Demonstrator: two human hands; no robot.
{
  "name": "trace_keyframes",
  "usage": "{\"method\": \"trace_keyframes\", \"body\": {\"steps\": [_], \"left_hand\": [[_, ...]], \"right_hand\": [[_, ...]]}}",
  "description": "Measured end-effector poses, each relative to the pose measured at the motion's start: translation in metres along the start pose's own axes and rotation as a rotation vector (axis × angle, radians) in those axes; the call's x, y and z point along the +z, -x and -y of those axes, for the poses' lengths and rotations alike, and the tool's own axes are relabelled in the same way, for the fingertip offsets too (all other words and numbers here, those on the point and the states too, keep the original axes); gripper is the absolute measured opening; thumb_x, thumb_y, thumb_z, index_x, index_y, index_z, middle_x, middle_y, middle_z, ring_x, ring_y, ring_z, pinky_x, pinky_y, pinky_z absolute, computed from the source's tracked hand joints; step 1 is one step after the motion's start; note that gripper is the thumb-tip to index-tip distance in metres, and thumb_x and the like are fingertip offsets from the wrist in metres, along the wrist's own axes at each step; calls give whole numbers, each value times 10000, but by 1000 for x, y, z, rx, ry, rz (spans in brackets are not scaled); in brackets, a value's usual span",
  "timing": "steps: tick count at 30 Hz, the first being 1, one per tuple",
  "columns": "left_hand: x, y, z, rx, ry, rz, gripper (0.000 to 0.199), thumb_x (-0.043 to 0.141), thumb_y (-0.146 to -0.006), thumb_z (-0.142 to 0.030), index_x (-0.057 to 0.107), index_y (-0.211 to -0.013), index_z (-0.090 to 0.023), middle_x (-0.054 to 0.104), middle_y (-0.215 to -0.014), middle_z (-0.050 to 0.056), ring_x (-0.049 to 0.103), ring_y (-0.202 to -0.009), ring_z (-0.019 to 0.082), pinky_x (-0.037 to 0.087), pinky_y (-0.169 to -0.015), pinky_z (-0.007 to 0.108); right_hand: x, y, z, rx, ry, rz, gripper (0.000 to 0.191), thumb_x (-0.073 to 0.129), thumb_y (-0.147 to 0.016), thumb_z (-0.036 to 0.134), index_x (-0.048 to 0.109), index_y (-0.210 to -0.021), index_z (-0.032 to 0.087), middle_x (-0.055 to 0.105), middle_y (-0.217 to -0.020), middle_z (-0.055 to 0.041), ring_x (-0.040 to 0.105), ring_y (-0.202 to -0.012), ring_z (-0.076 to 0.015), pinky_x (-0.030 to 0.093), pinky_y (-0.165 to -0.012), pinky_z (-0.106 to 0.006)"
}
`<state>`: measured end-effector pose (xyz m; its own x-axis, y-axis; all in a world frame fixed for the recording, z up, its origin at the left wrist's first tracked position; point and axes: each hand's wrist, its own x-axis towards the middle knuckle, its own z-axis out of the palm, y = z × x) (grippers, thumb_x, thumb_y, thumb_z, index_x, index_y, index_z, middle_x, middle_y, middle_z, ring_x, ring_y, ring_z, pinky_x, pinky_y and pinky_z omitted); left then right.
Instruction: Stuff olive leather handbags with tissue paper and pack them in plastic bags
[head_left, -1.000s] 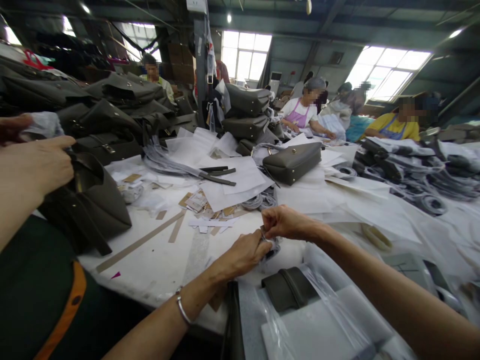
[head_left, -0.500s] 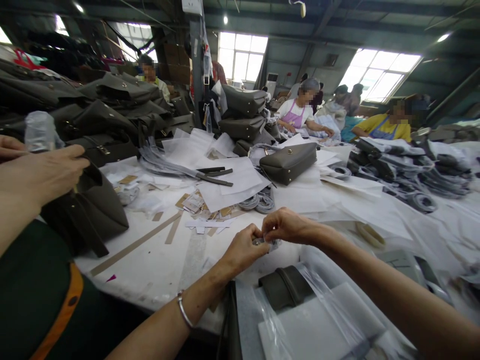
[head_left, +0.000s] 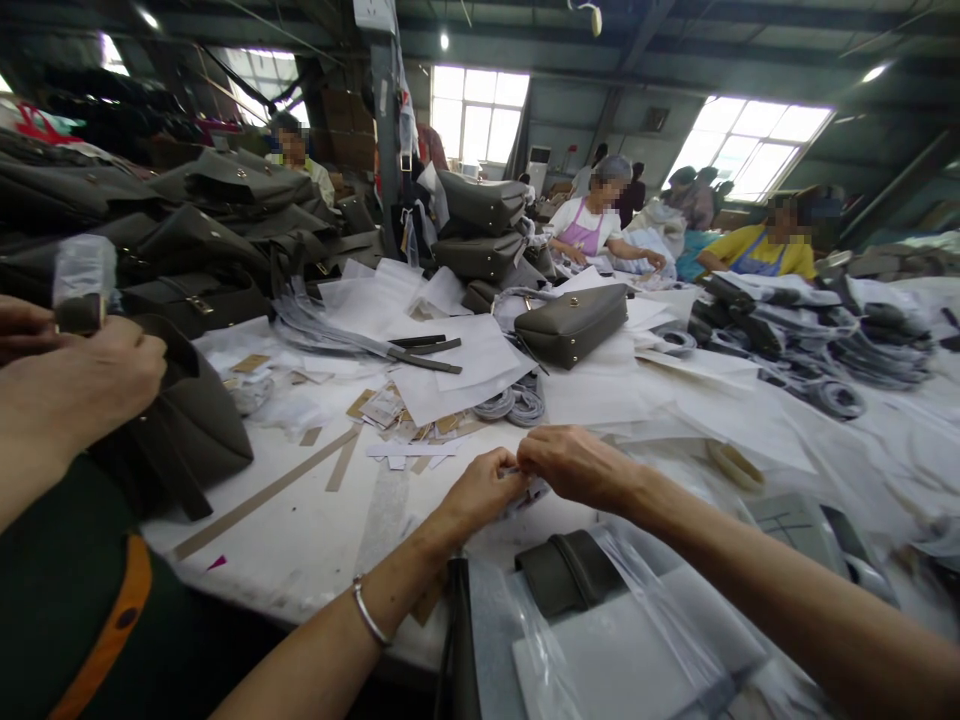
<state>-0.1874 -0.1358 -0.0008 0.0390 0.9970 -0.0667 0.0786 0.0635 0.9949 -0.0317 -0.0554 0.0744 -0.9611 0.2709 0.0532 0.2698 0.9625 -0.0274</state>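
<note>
Pinching a small wrapped bit (head_left: pixel 532 492) over the counter (head_left: pixel 300 520), left hand (head_left: pixel 480 492) and right hand (head_left: pixel 574 465) nearly knuckle to knuckle, grip narrow on both. Probably held that close for fine finger work; can't tell the exact shape under those fingers. Dark flap (head_left: pixel 562 575) and clear plastic (head_left: pixel 637 560) on the near side, likely placed for easy reach. Tags (head_left: pixel 382 408) and paper (head_left: pixel 480 360) crowding the far side. Also in the way at left: a co-worker's hands (head_left: pixel 71 385) beside a dark bag (head_left: pixel 199 410).
</note>
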Motion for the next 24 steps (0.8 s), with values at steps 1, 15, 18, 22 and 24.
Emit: {"method": "trace_keyframes", "body": {"steps": [1, 15, 18, 22, 24], "left_hand": [[1, -1, 3, -20, 39, -4, 356, 655, -756, -465, 607, -891, -139, 635, -782, 35, 563, -686, 149, 401, -614, 256], [-8, 1, -6, -169, 423, 156, 339, 744, -633, -358, 627, -859, -134, 673, -798, 50, 600, -655, 133, 462, -655, 256], [-3, 1, -9, -202, 390, 46, 343, 752, -602, -339, 599, -835, -139, 660, -732, 25, 585, -601, 123, 445, -604, 241], [1, 0, -11, -193, 351, 2, 300, 732, -605, -320, 581, -798, -146, 655, -686, 4, 577, -567, 112, 431, -578, 222], [-1, -1, -10, -217, 339, -2, 302, 737, -607, -328, 583, -796, -149, 655, -668, 1, 578, -549, 119, 434, -561, 225]], "right_hand": [[4, 3, 2, -12, 39, -37, 174, 514, -848, 35, 645, -840, 150, 657, -767, -54, 550, -644, -144, 355, -586, -254], [37, 44, 20, 44, 24, -275, 425, 568, -913, 169, 558, -1337, 191, 583, -1367, -129, 536, -1262, -291, 424, -1060, -516], [41, 51, 30, 141, -33, -245, 566, 649, -876, 229, 477, -1414, 199, 485, -1463, -128, 435, -1356, -316, 318, -1127, -586], [29, 68, 40, 258, -245, -284, 590, 667, -865, 295, 475, -1420, 228, 495, -1458, -108, 415, -1375, -296, 295, -1147, -566], [14, 92, 37, 384, -337, -416, 484, 628, -889, 302, 544, -1361, 235, 579, -1379, -99, 501, -1308, -273, 359, -1120, -512]]}}
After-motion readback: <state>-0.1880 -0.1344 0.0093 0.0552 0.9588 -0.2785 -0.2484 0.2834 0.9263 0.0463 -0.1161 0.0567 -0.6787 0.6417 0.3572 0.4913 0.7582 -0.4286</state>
